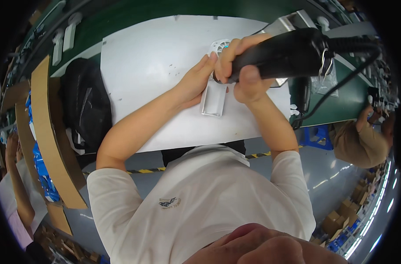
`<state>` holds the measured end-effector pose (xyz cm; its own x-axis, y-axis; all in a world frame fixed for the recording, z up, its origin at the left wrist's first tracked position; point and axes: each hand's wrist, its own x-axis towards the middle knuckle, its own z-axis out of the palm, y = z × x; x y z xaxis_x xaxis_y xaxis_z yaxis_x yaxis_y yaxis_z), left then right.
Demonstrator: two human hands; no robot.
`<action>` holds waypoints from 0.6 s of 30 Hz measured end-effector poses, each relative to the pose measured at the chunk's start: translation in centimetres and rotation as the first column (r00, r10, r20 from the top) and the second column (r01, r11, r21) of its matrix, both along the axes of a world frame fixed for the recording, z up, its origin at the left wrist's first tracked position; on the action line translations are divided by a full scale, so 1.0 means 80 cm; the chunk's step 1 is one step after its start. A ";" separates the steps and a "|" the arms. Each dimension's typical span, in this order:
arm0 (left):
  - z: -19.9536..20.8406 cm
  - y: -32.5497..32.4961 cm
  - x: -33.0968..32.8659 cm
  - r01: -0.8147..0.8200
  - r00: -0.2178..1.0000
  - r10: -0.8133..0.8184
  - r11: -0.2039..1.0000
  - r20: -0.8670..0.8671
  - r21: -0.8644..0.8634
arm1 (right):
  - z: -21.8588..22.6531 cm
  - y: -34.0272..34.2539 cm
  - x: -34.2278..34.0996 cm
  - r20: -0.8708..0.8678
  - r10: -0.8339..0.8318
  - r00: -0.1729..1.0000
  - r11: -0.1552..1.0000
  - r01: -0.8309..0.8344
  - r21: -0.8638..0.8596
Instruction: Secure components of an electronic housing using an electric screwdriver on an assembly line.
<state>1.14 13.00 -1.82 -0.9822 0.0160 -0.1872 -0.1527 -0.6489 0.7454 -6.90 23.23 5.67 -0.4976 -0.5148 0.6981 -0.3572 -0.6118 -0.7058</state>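
Observation:
My right hand (249,66) is wrapped round a black electric screwdriver (279,55). The tool lies nearly level, its front end pointing left and a cord with a metal hanging loop at its rear. Beneath its tip is a small white handheld fan (213,101): the hollow handle shell faces up near me, and the round grille shows beyond my fingers. My left hand (198,79) grips the fan from the left, its fingers closed about the neck. Where the tip meets the fan is hidden by my hands. White sheeting (143,88) covers the bench under both.
A black bag (87,99) and a cardboard box (51,127) with blue packages stand at left. White fans (70,31) lie far left on green matting. At right are a metal fixture (297,20), another black tool (302,94), a clear plastic bag (328,83) and a looping cord (341,83). Co-workers sit on both sides.

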 end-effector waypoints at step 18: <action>0.019 -0.001 0.006 -0.071 0.991 0.062 0.995 0.115 0.077 | 0.029 0.044 -0.027 0.282 0.076 0.956 0.969 -0.004 -0.246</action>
<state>1.63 12.89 -0.30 -0.9544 -0.0288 -0.2970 -0.1870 -0.7178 0.6707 -9.09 26.76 8.00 -0.6777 -0.3732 0.6336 -0.1324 -0.7856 -0.6044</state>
